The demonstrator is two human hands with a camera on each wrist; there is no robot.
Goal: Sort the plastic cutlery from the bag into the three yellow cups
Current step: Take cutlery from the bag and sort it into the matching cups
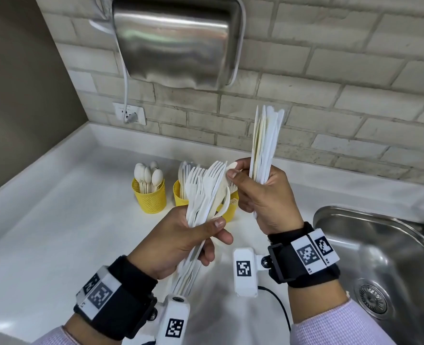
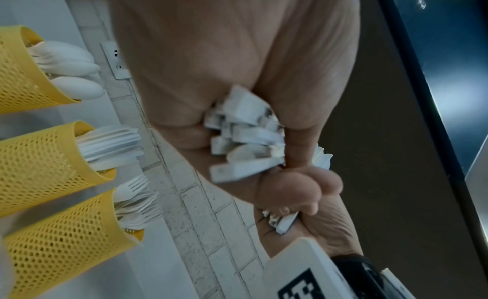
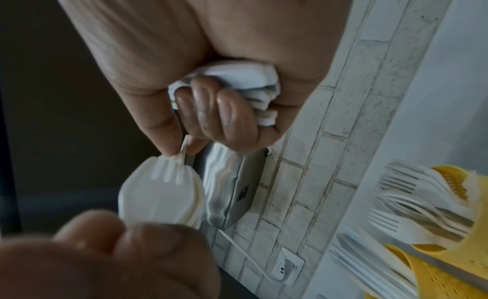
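Left hand (image 1: 178, 241) clenched round mixed cutlery bundle (image 1: 207, 192), mostly forks, heads up, fanned above the counter (image 1: 56, 220), probably so each type can be read and drawn out. Right hand (image 1: 263, 195) gripping knife bundle (image 1: 265, 143) upright in 3 curled fingers, seemingly as a holding stack, thumb and forefinger pinching 1 piece (image 1: 230, 168) at the top of the mixed bundle, type unclear. 3 yellow cups just beyond the hands: spoon cup (image 1: 149, 195) far left, knife cup (image 2: 39, 155) middle, fork cup (image 2: 60, 247) right.
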